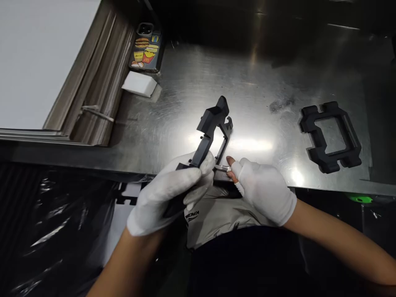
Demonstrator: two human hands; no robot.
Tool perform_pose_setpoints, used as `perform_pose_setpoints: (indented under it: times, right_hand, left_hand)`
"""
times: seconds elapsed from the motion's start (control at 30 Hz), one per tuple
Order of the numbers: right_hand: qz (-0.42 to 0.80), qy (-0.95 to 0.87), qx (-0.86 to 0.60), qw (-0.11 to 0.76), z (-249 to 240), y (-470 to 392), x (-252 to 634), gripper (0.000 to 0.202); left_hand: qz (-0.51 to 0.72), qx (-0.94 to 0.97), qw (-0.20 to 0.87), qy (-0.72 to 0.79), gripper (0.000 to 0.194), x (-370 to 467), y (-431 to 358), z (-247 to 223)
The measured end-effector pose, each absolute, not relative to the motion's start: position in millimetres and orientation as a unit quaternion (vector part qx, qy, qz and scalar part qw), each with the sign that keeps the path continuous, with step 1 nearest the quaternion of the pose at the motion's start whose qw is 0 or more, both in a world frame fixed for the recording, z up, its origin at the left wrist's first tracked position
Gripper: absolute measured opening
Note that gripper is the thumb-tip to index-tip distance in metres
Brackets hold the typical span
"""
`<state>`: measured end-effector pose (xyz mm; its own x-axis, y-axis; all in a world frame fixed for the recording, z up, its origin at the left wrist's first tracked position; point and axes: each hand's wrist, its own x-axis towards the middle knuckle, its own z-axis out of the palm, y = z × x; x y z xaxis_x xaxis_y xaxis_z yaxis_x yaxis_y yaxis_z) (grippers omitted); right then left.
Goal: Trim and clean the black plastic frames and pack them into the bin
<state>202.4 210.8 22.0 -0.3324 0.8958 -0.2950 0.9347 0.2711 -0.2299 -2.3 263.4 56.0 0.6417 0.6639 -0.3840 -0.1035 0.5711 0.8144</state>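
My left hand (176, 189), in a white glove, grips a black plastic frame (208, 123) and holds it tilted up over the front edge of the metal table. Between the bare thumb and finger of my gloved right hand (262, 185) is a small metal blade (222, 168). Its tip meets the inner lower side of the frame, close to my left fingertips; whether it touches is hard to tell. The lower part of the frame is hidden behind my left hand. A second black frame (320, 154) of similar shape lies flat on the table at the right.
A tall stack of cardboard sheets (95, 82) stands at the left. Beside it lie a phone in a food-print case (145, 49) and a white block (140, 83). Black plastic sheeting (62, 231) hangs at the lower left. Something green (359, 199) sits below the edge of the metal table (247, 99).
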Motion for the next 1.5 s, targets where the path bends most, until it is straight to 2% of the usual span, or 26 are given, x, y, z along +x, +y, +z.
perform_pose_setpoints:
  times: [0.13,0.27,0.47,0.63,0.7,0.77,0.87,0.93,0.97,1.03,1.1,1.2,1.27,1.33,1.4,1.5]
  right_hand:
    - [-0.181,0.784,0.591,0.055,23.2,219.0,203.0,0.06]
    - [-0.184,0.771,0.608,0.029,25.8,222.1,204.3,0.06]
    - [-0.087,0.729,0.678,-0.021,30.4,219.2,229.7,0.048]
    - [-0.064,0.688,0.723,0.001,23.0,237.5,239.8,0.036]
    - [-0.058,0.69,0.72,-0.04,25.0,243.6,231.7,0.036]
    - [-0.14,0.674,0.71,-0.147,29.5,241.6,214.8,0.047]
    - [-0.463,0.604,0.588,-0.274,32.4,224.3,176.9,0.061]
    - [-0.626,0.575,0.458,-0.26,30.3,211.9,149.7,0.068]
    - [-0.652,0.584,0.423,-0.233,29.1,209.0,137.1,0.068]
    - [-0.614,0.634,0.438,-0.17,28.7,216.1,114.3,0.057]
    - [-0.501,0.691,0.504,-0.133,31.8,245.1,93.5,0.042]
    - [-0.281,0.76,0.562,-0.166,36.8,324.4,62.8,0.035]
    - [-0.161,0.795,0.563,-0.159,35.4,381.8,44.6,0.039]
    - [-0.131,0.819,0.549,-0.108,29.4,421.7,32.7,0.049]
    - [-0.132,0.827,0.541,-0.069,21.8,431.0,31.1,0.045]
    - [-0.15,0.819,0.546,-0.093,15.9,383.0,52.2,0.034]
  left_hand:
    - [0.24,0.367,0.835,0.333,0.03,-4.9,263.5,55.2]
    - [0.252,0.354,0.839,0.328,0.03,-6.3,258.9,52.4]
    - [0.256,0.361,0.833,0.331,0.028,-8.9,258.0,50.1]
    - [0.287,0.339,0.849,0.285,0.044,-27.5,263.4,44.9]
    - [0.315,0.317,0.849,0.281,0.051,-34.4,258.1,42.1]
    - [0.373,0.287,0.836,0.283,0.057,-38.7,246.3,37.9]
    - [0.497,0.222,0.797,0.261,0.06,-48.8,220.9,31.0]
    - [0.546,0.192,0.779,0.24,0.059,-67.4,200.7,29.5]
    - [0.562,0.189,0.771,0.234,0.056,-81.3,189.3,30.2]
    - [0.576,0.211,0.752,0.24,0.049,-115.0,162.9,33.6]
    - [0.566,0.261,0.735,0.265,0.041,-146.9,133.8,37.1]
    - [0.492,0.3,0.739,0.348,0.036,-169.3,95.7,36.5]
    - [0.422,0.301,0.734,0.439,0.039,-163.5,80.1,31.3]
    - [0.333,0.309,0.711,0.537,0.044,-147.4,72.9,23.6]
    - [0.258,0.309,0.693,0.598,0.051,-129.1,71.2,16.2]
    - [0.212,0.31,0.698,0.61,0.072,-109.8,71.9,8.5]
